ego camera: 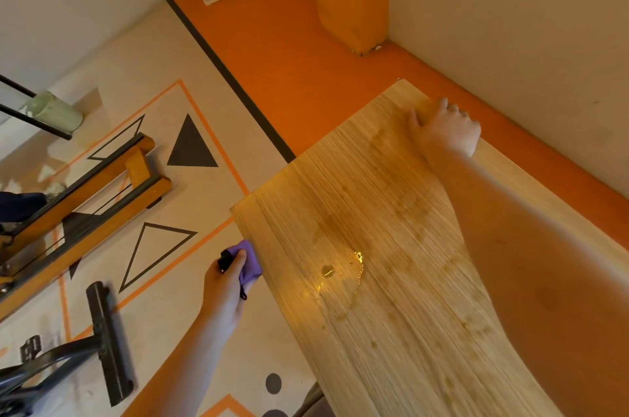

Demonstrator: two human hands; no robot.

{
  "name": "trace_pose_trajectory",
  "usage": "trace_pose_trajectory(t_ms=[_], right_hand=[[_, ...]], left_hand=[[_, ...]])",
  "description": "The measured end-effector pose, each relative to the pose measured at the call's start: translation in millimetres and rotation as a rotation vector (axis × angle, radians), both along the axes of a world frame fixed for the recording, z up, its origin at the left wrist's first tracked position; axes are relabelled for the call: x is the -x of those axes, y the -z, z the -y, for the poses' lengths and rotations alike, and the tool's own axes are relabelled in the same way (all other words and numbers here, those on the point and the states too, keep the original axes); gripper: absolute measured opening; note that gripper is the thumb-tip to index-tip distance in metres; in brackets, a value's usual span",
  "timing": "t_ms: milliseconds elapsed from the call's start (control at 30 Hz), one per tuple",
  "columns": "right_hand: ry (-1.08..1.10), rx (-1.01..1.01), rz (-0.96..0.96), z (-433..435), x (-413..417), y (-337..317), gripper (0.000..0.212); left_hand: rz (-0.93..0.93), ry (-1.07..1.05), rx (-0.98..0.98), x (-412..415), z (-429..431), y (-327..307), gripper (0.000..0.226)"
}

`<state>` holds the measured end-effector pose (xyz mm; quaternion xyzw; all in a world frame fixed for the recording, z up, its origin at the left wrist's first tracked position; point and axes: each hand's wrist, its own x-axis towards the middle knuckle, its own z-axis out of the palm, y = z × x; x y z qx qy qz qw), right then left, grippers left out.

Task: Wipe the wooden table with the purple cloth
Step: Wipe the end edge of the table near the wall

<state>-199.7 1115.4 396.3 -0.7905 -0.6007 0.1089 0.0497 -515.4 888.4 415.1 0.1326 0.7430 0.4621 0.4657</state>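
The left hand (226, 287) is off the left edge of the wooden table (391, 331), gripping the purple cloth (250, 266). The cloth is bunched between the curled fingers and the palm and bulges out past the fingertips, touching or just beside the table's edge. A wet patch (340, 275) glistens on the tabletop to the right of the cloth. At the far right edge, the right hand (446, 130) rests with its thumb on the top. Its bent fingers seem to hook over the rim, their tips hidden.

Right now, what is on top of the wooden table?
A wet patch and the right hand with its forearm; wood under the arm is hidden. The purple cloth is alongside, in the left hand.
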Motion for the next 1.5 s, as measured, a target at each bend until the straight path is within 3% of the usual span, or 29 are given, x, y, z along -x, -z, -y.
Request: trace_pose_trajectory(t_ms=[233,333,467,533,633,800,967,1167,1367,1500], right_hand=[[0.000,-0.004,-0.009,1.9,0.3,-0.3,0.075],[0.003,0.025,-0.028,1.1,-2.0,-0.8,0.075],[-0.029,0.049,-0.117,2.0,-6.8,-6.0,0.068],[-0.090,-0.033,-0.149,18.2,-6.6,-11.4,0.065],[-0.249,-0.174,-0.237,72.2,1.3,-23.0,0.059],[-0.578,-0.312,-0.372,212.9,22.2,-27.1,0.045],[-0.839,-0.233,-0.231,340.7,49.9,-7.6,0.036],[-0.812,-0.214,-0.220,382.3,51.9,7.8,0.041],[-0.791,-0.219,-0.243,383.0,57.8,9.9,0.041],[-0.788,-0.237,-0.286,381.7,53.6,12.7,0.040]], left_hand=[[-0.113,-0.002,-0.006,18.7,-33.0,1.1,0.020],[-0.117,0.001,0.020,6.8,-14.6,7.3,0.007],[-0.113,0.024,0.061,-10.4,22.9,16.5,0.020],[-0.092,0.010,0.054,-15.7,26.6,15.5,0.018],[-0.116,0.018,0.034,-18.1,23.8,8.6,0.005],[-0.130,0.110,-0.016,-21.9,31.9,5.3,0.028],[-0.119,0.219,-0.080,-35.0,47.2,1.6,0.039],[-0.124,0.383,-0.111,-35.6,64.2,-0.8,0.038],[-0.107,0.079,-0.041,-8.4,7.0,-19.8,0.028],[-0.054,0.054,0.024,-11.0,21.8,-10.6,0.018]])
